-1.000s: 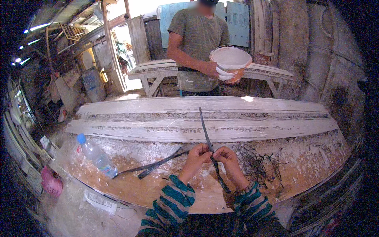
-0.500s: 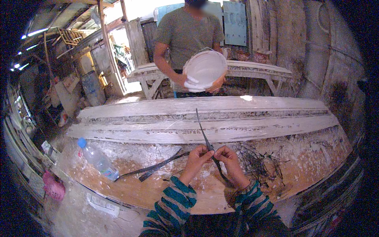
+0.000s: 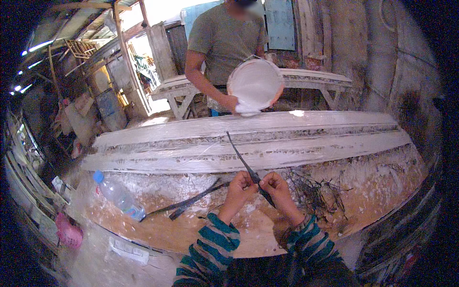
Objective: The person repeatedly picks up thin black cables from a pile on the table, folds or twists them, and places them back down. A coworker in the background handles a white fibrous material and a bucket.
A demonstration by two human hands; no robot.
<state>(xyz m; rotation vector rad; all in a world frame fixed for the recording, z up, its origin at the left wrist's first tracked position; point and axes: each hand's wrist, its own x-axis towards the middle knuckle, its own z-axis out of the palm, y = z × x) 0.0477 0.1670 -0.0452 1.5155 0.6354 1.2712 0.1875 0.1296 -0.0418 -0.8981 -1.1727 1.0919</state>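
A long, dark, flat strip [image 3: 242,160] is pinched between both hands above the near side of the table, its far end slanting up and left. My left hand [image 3: 240,192] grips it with thumb and fingers. Close beside it, my right hand [image 3: 278,191] pinches the same strip, whose short lower end runs under that hand. More dark strips [image 3: 191,200] lie crossed on the wood left of my left hand. Right of my right hand spreads a tangle of thin black fibres [image 3: 322,191].
A plastic bottle with a blue cap [image 3: 118,195] lies at the table's left. White-coated planks [image 3: 248,150] run across the table [image 3: 177,234]. Beyond them a person [image 3: 222,48] holds a white-lined bucket [image 3: 256,86] tilted toward me. A pink container [image 3: 69,231] stands at lower left.
The strip's far end has swung slightly left, while both hands keep their pinch. Across the table, the person's bucket has come a little right and turned its opening more toward me.
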